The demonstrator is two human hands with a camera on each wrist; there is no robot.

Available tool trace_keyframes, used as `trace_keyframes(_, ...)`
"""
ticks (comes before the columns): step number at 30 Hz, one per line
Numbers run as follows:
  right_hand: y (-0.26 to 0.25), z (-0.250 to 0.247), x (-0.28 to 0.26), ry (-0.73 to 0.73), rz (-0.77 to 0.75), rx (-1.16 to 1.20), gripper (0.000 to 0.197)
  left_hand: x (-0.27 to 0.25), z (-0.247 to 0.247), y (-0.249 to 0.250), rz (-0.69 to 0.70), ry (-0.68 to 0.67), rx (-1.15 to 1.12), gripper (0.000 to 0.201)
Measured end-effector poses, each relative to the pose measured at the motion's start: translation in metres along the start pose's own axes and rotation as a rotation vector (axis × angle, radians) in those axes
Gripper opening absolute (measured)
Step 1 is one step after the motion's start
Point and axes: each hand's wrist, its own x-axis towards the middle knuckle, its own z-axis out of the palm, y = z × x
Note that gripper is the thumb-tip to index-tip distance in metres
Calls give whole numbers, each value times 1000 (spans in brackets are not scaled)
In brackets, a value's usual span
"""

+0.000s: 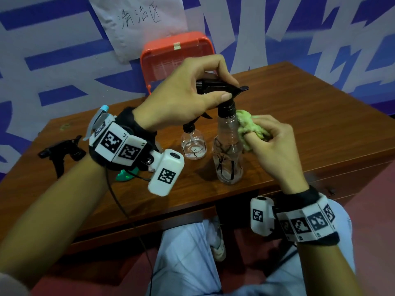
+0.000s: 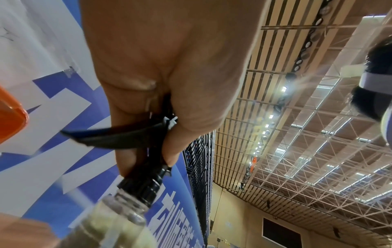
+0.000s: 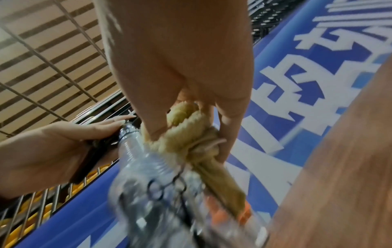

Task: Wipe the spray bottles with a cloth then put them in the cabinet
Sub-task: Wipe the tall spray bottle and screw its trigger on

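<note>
A tall clear spray bottle (image 1: 228, 154) with a black trigger head (image 1: 218, 86) stands on the wooden table (image 1: 310, 129). My left hand (image 1: 188, 97) grips that trigger head from above; in the left wrist view the left hand (image 2: 161, 104) curls round the black trigger (image 2: 118, 137). My right hand (image 1: 275, 144) holds a bunched green cloth (image 1: 250, 127) against the bottle's upper right side; in the right wrist view the cloth (image 3: 191, 139) presses on the bottle (image 3: 161, 188). A shorter clear spray bottle (image 1: 193, 146) stands just left of it.
An orange plastic box (image 1: 177, 58) stands against the blue and white wall behind the bottles. A black-headed spray bottle (image 1: 62, 151) lies at the table's left, and a light blue spray head (image 1: 100, 118) shows behind my left wrist. My knees are under the table's front edge.
</note>
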Motion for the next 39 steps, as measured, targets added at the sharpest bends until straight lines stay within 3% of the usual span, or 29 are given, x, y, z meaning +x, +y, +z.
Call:
trace_keyframes(3, 2, -14, 5, -62, 60, -108, 23, 3, -5, 0, 42, -53, -10, 19)
trace_keyframes(6, -4, -20, 10, 14, 36, -62, 24, 8, -12, 5, 57, -156, 62, 28)
trace_keyframes(10, -14, -11, 16, -31, 31, 158, 25, 17, -17, 12, 157, -218, 517, 53)
trace_keyframes(12, -11, -4, 18, -87, 29, 163, 24, 19, -14, 12, 205, -246, 581, 47)
trace_keyframes(18, 5, -11, 21, -261, 65, -46, 11, 13, -15, 5, 172, -279, 468, 32)
trace_keyframes(21, 4, -16, 22, -157, 56, -131, 17, 14, -18, 6, 181, -326, 409, 30)
trace_keyframes(24, -8, -12, 21, -48, -22, 74, 29, 14, -14, 6, 268, -302, 423, 22)
trace_keyframes(27, -14, -6, 18, -134, -65, 140, 28, 14, -6, 7, 337, -274, 399, 14)
trace_keyframes(31, -1, -8, 17, -240, 5, -5, 29, 12, -9, 6, 356, -277, 339, 11)
trace_keyframes(35, -3, -17, 19, -125, 2, -153, 24, 6, -14, 9, 363, -292, 312, 8)
trace_keyframes(37, -9, -16, 19, -33, -19, -69, 28, 4, -17, 10, 300, -322, 348, 15)
trace_keyframes(39, -14, -14, 19, -10, -24, 56, 34, 0, -21, 14, 225, -318, 410, 37)
